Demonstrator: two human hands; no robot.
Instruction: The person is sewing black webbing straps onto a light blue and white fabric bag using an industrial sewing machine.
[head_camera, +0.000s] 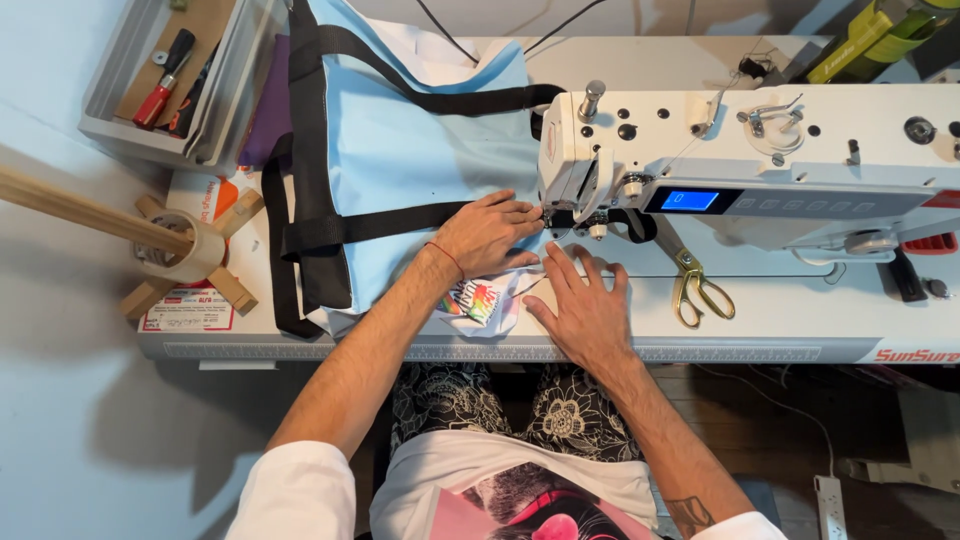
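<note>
Light blue fabric (420, 150), crossed by black webbing straps (330, 225), is spread across the left half of the white desk (780, 320) and is fed under the head of the white sewing machine (760, 160), which takes up the right half of the desk. A blue lit screen (689, 200) is seen on the front of the machine. A grey tray (110, 125) is set at the upper left, with a red-handled tool (160, 85) laid in it, and a wooden stand (190, 250) carrying a roll of tape is placed just below the tray, at the left end of the desk. The left hand (487, 235) is laid flat on the fabric and one strap, just left of the needle area, with its fingers (520, 215) stretched out and pressed down, nothing being gripped. The right hand (585, 310) is laid flat just beside it, nearer the desk's front edge, its fingers (570, 265) spread open and pressed on the white edge of the cloth. A small printed patch of many colours (475, 298) is seen on the cloth between the two wrists. Gold-handled scissors (695, 285) are left on the desk to the right of the right hand, near it but apart.
</note>
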